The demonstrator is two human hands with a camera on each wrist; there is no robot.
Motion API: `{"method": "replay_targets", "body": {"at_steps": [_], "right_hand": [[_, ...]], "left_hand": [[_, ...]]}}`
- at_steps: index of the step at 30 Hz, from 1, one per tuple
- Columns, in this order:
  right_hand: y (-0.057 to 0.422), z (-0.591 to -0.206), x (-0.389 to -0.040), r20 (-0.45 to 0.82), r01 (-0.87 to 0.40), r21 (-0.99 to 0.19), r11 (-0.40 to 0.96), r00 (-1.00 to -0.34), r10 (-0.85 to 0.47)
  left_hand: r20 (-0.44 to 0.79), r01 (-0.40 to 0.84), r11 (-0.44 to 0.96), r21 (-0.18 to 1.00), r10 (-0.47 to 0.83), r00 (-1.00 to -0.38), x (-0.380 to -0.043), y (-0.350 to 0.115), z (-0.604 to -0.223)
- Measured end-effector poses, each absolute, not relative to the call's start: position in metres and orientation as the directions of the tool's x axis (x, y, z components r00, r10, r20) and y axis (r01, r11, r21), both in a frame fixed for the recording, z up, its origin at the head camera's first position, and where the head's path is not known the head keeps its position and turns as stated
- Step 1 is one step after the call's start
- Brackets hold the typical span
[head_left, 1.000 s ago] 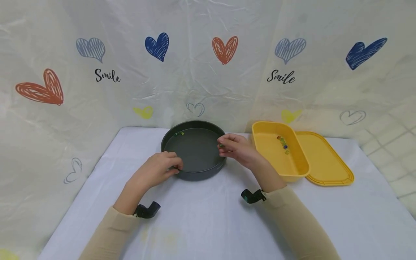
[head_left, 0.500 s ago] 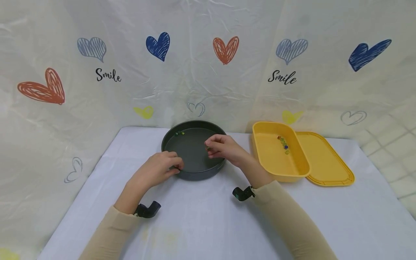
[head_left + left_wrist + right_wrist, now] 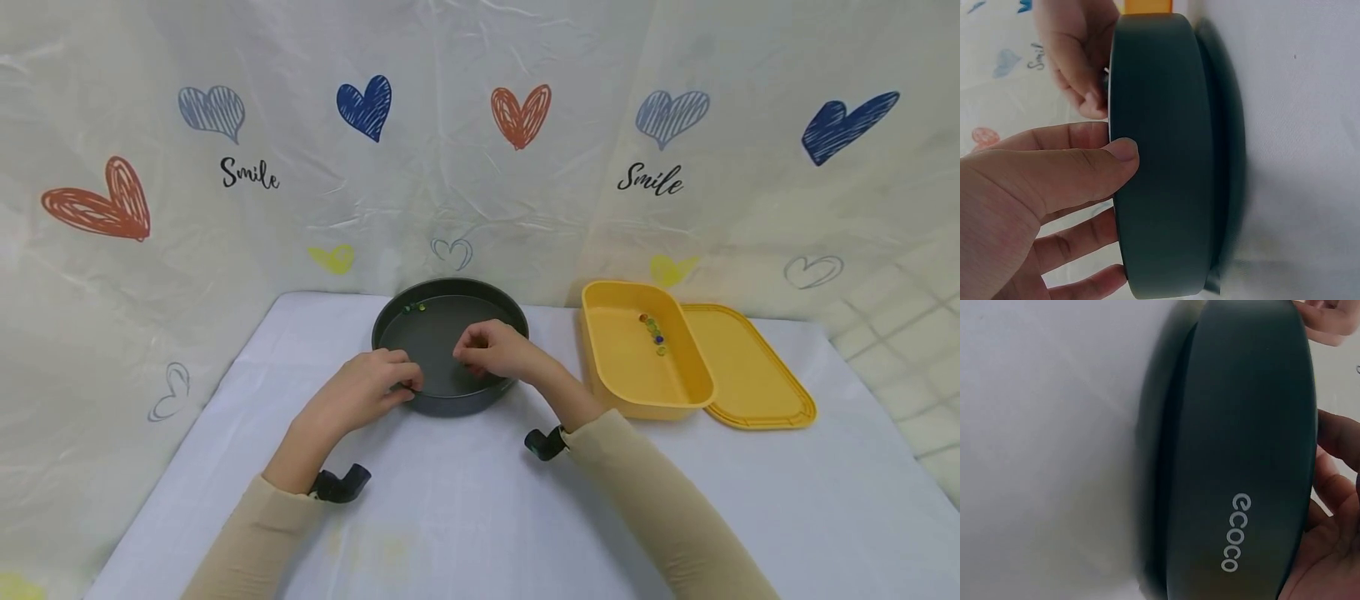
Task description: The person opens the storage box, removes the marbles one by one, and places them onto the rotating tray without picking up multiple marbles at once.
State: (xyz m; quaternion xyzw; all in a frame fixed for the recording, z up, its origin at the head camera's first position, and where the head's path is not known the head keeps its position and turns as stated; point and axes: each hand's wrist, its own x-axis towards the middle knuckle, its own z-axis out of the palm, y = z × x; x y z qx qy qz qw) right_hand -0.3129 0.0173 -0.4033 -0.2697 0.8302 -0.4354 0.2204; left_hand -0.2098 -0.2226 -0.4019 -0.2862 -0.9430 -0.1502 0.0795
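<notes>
A dark round tray (image 3: 442, 342) with a high rim stands on the white-covered table. My left hand (image 3: 372, 387) grips its near left rim, the thumb outside the wall and the fingers inside, as the left wrist view shows. Over the tray's right half, my right hand (image 3: 497, 350) is lowered with curled fingers. A small dark glint of a glass marble (image 3: 1106, 76) shows at its fingertips in the left wrist view; the tray wall hides most of it. Several green and yellow marbles (image 3: 415, 307) lie at the tray's back left edge.
To the right stands a yellow rectangular box (image 3: 615, 367) with several coloured marbles (image 3: 654, 333) in it. Its yellow lid (image 3: 757, 375) lies beside it, partly under the box. A patterned sheet (image 3: 480, 200) hangs behind the table.
My right hand has moved left and down from the tray's right rim, carrying a green marble into the tray. My left hand keeps its grip on the rim.
</notes>
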Motion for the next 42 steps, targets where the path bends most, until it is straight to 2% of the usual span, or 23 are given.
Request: {"method": "replay_targets", "body": {"at_steps": [10, 20, 35, 39, 42], "right_hand": [[0.009, -0.405, -0.311, -0.144, -0.434, -0.643, 0.632, -0.741, -0.656], [0.003, -0.407, -0.308, -0.190, -0.478, -0.529, 0.701, -0.738, -0.647], [0.002, -0.405, -0.302, -0.199, -0.476, -0.483, 0.735, -0.758, -0.622], [0.003, -0.404, -0.302, -0.189, -0.482, -0.492, 0.725, -0.754, -0.629], [0.007, -0.402, -0.302, -0.164, -0.471, -0.544, 0.695, -0.752, -0.638]], "left_hand": [[0.245, 0.575, 0.789, 0.219, 0.526, -0.815, -0.210, -0.223, -0.403], [0.237, 0.566, 0.797, 0.209, 0.520, -0.821, -0.210, -0.223, -0.404], [0.245, 0.574, 0.792, 0.209, 0.525, -0.815, -0.209, -0.222, -0.403], [0.240, 0.568, 0.794, 0.216, 0.521, -0.819, -0.209, -0.222, -0.403], [0.243, 0.569, 0.795, 0.211, 0.521, -0.818, -0.209, -0.222, -0.403]]}}
